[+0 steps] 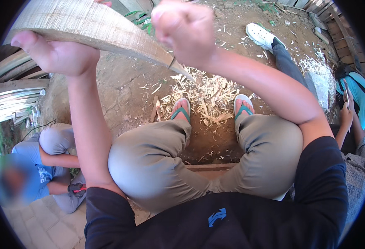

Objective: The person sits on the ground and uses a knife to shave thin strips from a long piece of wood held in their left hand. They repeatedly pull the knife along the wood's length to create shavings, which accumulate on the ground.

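Note:
A long pale piece of wood (95, 25), broad at the upper left, narrows to a point over the ground. My left hand (66, 56) holds it from below near the broad end, the thumb along its lower edge and the fingers hidden behind it. Beside the narrow end, my right hand (186, 35) is closed in a fist. A thin dark blade-like sliver (172, 62) shows against the wood's edge just below that fist; whatever the fist grips is mostly hidden.
Wood shavings (211, 95) lie heaped around my sandalled feet. One person (37, 166) sits at the left, another (357, 95) at the right. A leg with a white shoe (260, 36) stretches in from the right. Stacked boards (16, 91) stand at the left.

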`<state>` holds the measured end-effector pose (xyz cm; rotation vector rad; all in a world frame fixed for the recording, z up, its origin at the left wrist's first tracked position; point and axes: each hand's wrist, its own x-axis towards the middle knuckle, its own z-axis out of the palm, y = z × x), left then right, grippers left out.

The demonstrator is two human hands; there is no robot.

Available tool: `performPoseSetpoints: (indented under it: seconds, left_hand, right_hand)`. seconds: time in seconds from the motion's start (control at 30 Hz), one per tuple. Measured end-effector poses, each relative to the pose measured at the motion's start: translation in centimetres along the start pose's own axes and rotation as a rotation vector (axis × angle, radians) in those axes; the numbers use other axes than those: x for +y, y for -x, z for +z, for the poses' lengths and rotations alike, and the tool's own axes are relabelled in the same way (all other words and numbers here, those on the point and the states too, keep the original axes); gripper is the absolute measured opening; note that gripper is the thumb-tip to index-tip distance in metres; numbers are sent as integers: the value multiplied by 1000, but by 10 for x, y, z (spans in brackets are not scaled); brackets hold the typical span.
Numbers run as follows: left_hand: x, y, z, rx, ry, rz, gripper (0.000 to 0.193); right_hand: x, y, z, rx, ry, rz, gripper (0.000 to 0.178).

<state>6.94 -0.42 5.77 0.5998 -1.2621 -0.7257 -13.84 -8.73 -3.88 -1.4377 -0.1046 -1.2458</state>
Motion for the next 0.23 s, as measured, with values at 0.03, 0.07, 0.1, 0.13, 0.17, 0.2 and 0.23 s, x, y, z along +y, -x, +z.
performPoseSetpoints:
  seconds: [0.03,0.07,0.1,0.13,0.17,0.2,0.23]
  left_hand:
    - [-3,-7,15,93,-118,0,113]
    - [1,-6,28,202,-254,-6,113]
    - [7,-5,42,308,-387,-16,113]
    - [-7,2,59,404,-451,-33,113]
    - [-13,7,77,505,-543,-63,114]
    - [0,6,68,447,-427,-65,106]
    - [16,12,34,207,-200,-49,99]
  right_hand:
    - [10,7,-11,-12,89,24,31]
    - [12,-2,-5,-15,157,10,30]
    - [11,-12,-9,-18,29,19,29]
    - [0,-11,-11,25,-2,2,28]
    - [-10,-13,-9,66,-66,-19,28]
    - [-18,-20,5,126,-26,-105,27]
    - [7,-12,18,101,39,-209,24]
